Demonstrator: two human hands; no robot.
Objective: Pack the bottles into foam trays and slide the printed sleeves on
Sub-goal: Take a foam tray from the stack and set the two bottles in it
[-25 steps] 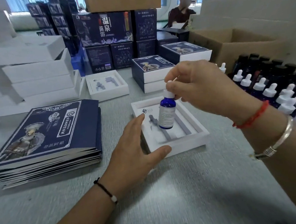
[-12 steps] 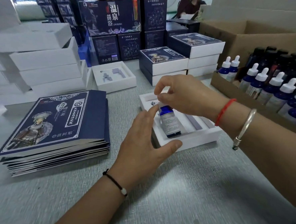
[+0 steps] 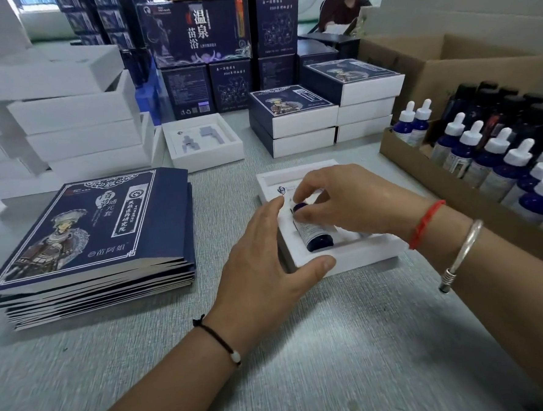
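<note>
- Since a second ago the blue bottle [image 3: 314, 231] has gone from upright above the foam tray [image 3: 346, 259] to lying down in the tray's left slot, base toward the camera.
- Right hand [image 3: 352, 200] curls over the bottle's cap end, fingertips pinching it; the cap itself is hidden under those fingers, so only the label and dark base show.
- Left hand [image 3: 264, 263] steadies the tray with straight, relaxed fingers along its left wall and the thumb laid on the near rim; it grips nothing.
- Most of the tray's right slot is covered by the right wrist, so I cannot tell what lies in it.
- Stack of printed sleeves [image 3: 97, 235] sits well left of the tray, apart from both hands.
- Cardboard box [image 3: 393, 147] at the right holds rows of dropper bottles [image 3: 496, 156]; those nearest the frame edge are cut off and the dark ones behind are hard to make out.
- Another open foam tray [image 3: 202, 142] sits farther back.
</note>
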